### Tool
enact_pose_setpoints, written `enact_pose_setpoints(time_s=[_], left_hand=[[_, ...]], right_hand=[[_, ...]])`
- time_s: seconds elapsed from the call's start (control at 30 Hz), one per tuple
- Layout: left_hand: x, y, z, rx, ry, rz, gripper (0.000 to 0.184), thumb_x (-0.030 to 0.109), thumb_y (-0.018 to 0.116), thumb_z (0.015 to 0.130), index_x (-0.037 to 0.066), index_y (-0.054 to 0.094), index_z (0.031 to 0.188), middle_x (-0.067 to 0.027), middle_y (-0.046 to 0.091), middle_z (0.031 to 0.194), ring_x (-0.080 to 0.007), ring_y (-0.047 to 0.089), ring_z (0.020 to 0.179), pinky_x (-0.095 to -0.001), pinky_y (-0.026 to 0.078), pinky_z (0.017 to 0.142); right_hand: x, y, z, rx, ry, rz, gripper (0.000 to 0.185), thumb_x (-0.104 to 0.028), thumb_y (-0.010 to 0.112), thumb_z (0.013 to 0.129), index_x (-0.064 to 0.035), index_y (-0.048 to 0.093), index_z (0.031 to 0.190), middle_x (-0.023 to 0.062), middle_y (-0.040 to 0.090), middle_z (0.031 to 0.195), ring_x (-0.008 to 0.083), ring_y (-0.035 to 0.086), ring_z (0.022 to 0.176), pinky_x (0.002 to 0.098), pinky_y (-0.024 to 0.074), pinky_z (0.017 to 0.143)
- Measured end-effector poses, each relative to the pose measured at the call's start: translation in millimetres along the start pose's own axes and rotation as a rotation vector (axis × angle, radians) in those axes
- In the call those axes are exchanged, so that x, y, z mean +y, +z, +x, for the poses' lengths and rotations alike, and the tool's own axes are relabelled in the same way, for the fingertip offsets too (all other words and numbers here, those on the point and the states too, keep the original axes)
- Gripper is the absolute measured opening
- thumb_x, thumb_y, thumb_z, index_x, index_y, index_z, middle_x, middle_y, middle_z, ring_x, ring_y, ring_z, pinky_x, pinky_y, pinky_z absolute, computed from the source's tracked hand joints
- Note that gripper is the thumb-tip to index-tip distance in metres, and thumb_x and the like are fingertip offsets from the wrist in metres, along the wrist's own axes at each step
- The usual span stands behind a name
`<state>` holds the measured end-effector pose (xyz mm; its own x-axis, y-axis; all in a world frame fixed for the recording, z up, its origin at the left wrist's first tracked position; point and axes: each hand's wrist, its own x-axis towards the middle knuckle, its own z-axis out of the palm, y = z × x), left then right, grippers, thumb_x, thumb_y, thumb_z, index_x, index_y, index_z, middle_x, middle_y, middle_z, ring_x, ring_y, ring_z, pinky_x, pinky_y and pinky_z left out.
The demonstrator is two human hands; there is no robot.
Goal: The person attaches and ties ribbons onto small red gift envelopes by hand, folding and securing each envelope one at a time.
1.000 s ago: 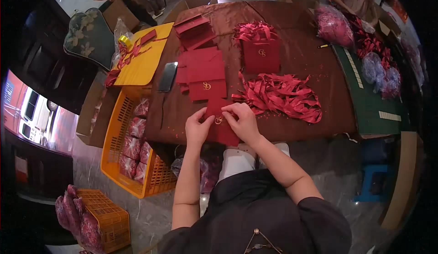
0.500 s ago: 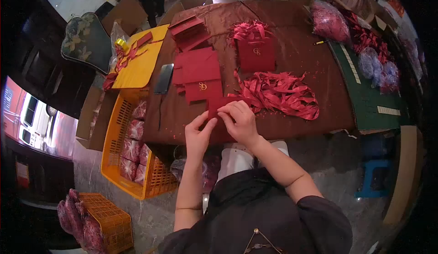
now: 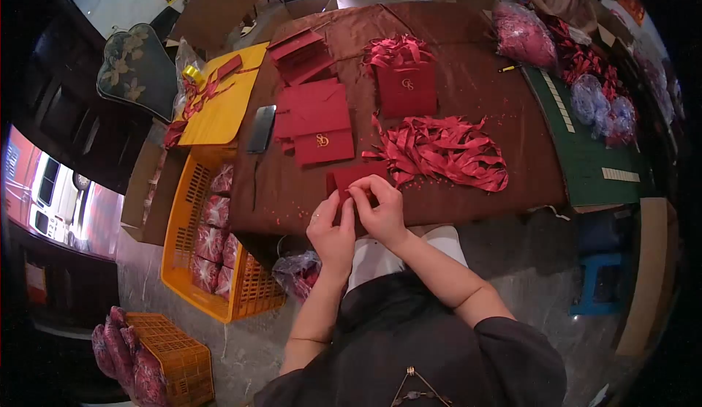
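A small red paper gift bag (image 3: pixel 365 173) is at the table's front edge, partly covered by my fingers. My left hand (image 3: pixel 333 235) pinches at its near edge, thumb and fingertips close together. Right beside it, my right hand (image 3: pixel 380 209) has its thumb and forefinger pinched on the same edge; anything tiny between the fingertips is too small to make out. Beyond them lies a pile of red ribbons (image 3: pixel 446 155). Flat red bags with gold lettering (image 3: pixel 318 118) are stacked to the left, and another red bag (image 3: pixel 406 89) topped with ribbons lies farther back.
A phone (image 3: pixel 262 129) lies left on the brown-covered table (image 3: pixel 512 158). A yellow crate (image 3: pixel 175 253) with wrapped red packs stands at the left, near a yellow board (image 3: pixel 227 114). To the right are a green board (image 3: pixel 599 166) and a blue stool (image 3: pixel 599 283).
My left hand has moved right and down, closer to my right hand, which shifted slightly left and down. The bag between them has tilted. A person at the back has moved mostly behind cardboard.
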<state>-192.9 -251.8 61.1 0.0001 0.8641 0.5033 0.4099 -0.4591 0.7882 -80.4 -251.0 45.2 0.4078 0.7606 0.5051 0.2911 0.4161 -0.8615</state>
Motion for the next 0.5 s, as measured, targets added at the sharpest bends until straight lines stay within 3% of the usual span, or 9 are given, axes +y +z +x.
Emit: enact_pose_setpoints(time_s=[0.13, 0.27, 0.33, 0.37, 0.43, 0.5], left_hand=[[2, 1, -2, 0.008, 0.022, 0.012, 0.024, 0.006, 0.072, 0.088, -0.003, 0.071, 0.110, -0.0162, 0.071, 0.093, -0.0299, 0.071, 0.086, -0.0383, 0.055, 0.079], [-8, 1, -9, 0.017, 0.190, 0.199, 0.029, 0.006, 0.071, 0.088, -0.002, 0.069, 0.116, -0.0160, 0.070, 0.095, -0.0338, 0.068, 0.087, -0.0414, 0.054, 0.079], [-1, 0, -11, 0.021, 0.302, 0.293, 0.030, 0.006, 0.071, 0.088, -0.002, 0.068, 0.117, -0.0161, 0.069, 0.096, -0.0334, 0.068, 0.087, -0.0416, 0.054, 0.079], [-5, 0, -13, 0.010, 0.334, 0.356, 0.032, 0.006, 0.070, 0.088, -0.003, 0.068, 0.119, -0.0168, 0.070, 0.097, -0.0338, 0.068, 0.088, -0.0417, 0.054, 0.079], [-2, -2, -14, 0.008, 0.353, 0.362, 0.031, 0.006, 0.070, 0.088, -0.003, 0.068, 0.119, -0.0173, 0.070, 0.097, -0.0339, 0.068, 0.088, -0.0417, 0.055, 0.080], [3, -4, -14, -0.024, 0.328, 0.360, 0.031, 0.005, 0.069, 0.088, -0.004, 0.068, 0.117, -0.0182, 0.070, 0.099, -0.0344, 0.068, 0.089, -0.0420, 0.055, 0.081]], right_hand=[[-2, -3, -1, -0.001, -0.140, -0.088, 0.005, -0.004, 0.070, 0.087, -0.0011, 0.066, 0.088, 0.0132, 0.066, 0.081, 0.0314, 0.066, 0.075, 0.0389, 0.0519, 0.066], [-4, -7, -1, -0.048, -0.157, -0.121, 0.007, -0.006, 0.070, 0.088, 0.0009, 0.067, 0.090, 0.0138, 0.068, 0.083, 0.0295, 0.068, 0.076, 0.0372, 0.0527, 0.067], [-2, -7, -6, -0.083, 0.128, 0.045, 0.010, -0.007, 0.069, 0.089, 0.0022, 0.069, 0.092, 0.0143, 0.070, 0.086, 0.0273, 0.069, 0.079, 0.0352, 0.0538, 0.069], [-1, -8, -6, -0.084, 0.129, 0.045, 0.010, -0.007, 0.069, 0.089, 0.0022, 0.069, 0.092, 0.0143, 0.070, 0.086, 0.0273, 0.069, 0.079, 0.0352, 0.0538, 0.069], [0, -10, -8, -0.159, 0.355, 0.201, 0.012, -0.008, 0.068, 0.091, 0.0027, 0.070, 0.095, 0.0146, 0.071, 0.090, 0.0252, 0.070, 0.081, 0.0335, 0.0545, 0.071], [-3, -13, -6, -0.143, 0.250, 0.141, 0.010, -0.008, 0.068, 0.090, 0.0020, 0.069, 0.092, 0.0146, 0.069, 0.086, 0.0275, 0.069, 0.079, 0.0354, 0.0541, 0.070]])
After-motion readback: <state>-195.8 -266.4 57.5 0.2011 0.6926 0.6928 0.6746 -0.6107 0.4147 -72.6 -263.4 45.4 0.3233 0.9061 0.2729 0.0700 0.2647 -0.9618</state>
